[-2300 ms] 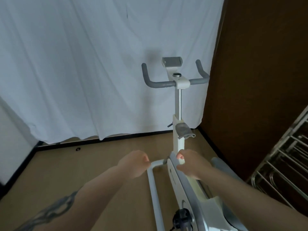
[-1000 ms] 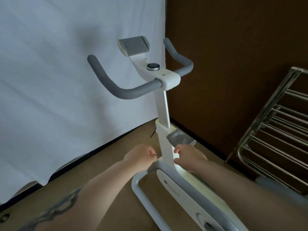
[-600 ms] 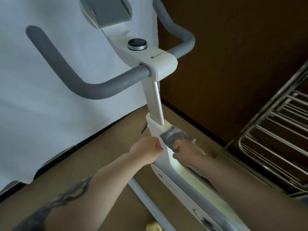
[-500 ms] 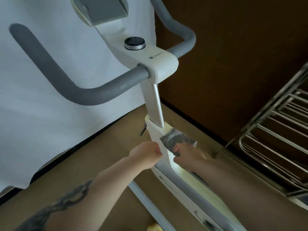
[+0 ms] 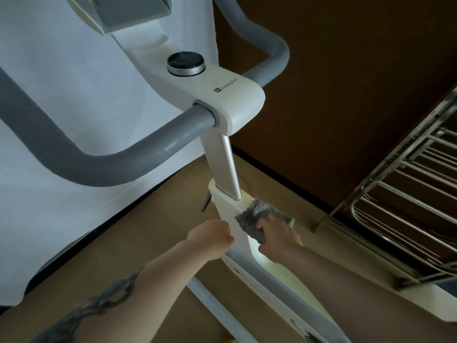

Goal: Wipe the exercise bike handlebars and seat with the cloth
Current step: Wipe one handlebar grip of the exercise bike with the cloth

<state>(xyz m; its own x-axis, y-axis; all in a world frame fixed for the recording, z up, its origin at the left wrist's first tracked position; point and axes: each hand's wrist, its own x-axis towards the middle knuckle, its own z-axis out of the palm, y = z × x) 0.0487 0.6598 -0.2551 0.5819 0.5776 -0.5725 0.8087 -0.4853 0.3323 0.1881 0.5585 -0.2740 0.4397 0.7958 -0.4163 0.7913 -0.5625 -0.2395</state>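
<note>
Your right hand [image 5: 277,237] pinches the grey cloth [image 5: 257,219], fingers curled over its crumpled near edge; the cloth lies draped on the white frame column [image 5: 231,219] just below the silver stem [image 5: 226,167]. Whether it has lifted clear of the column cannot be told. Your left hand [image 5: 212,240] is a loose fist against the left side of the same column, holding nothing visible.

Step in hand, by my reading: picking up the cloth. No wiping has started.

Where the work lies:
- Handlebars [image 5: 103,167]: grey padded bar, above and far from your hands. Left branch sweeps out to the left; right branch curves up on the far right against the brown wall [image 5: 346,95].
- Pale scuff marks show on the left branch near the white clamp [image 5: 235,105].
- Seat: not in view.

Next move calls for:
- Lift the cloth free without dragging it off the right side of the column.
- Raise it past the stem to the nearer left branch.
- Wrap the cloth round the bar, not just across the top.
- Mind the dial [image 5: 185,63] on the clamp.
- A metal rack [image 5: 395,206] stands close on the right; keep your elbow in.
</note>
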